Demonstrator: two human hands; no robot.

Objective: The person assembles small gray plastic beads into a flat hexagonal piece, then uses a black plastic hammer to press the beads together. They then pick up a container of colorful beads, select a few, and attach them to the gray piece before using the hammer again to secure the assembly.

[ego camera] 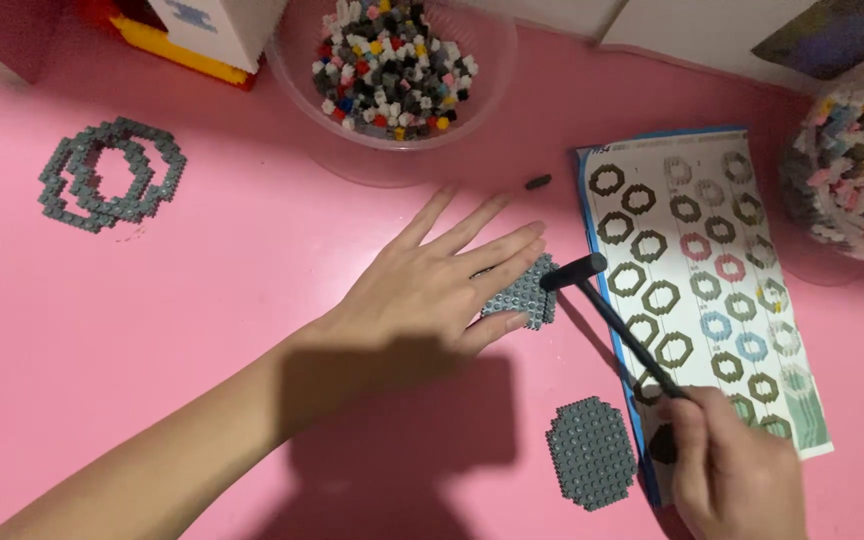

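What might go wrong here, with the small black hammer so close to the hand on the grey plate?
The small black hammer, held by the right hand, touches the flat grey brick plate right beside the left hand fingers; a tap may hit them. The loose dark brick piece nearby could get knocked away.

surface: pink table (152,320) | light: overhead, hard shadows
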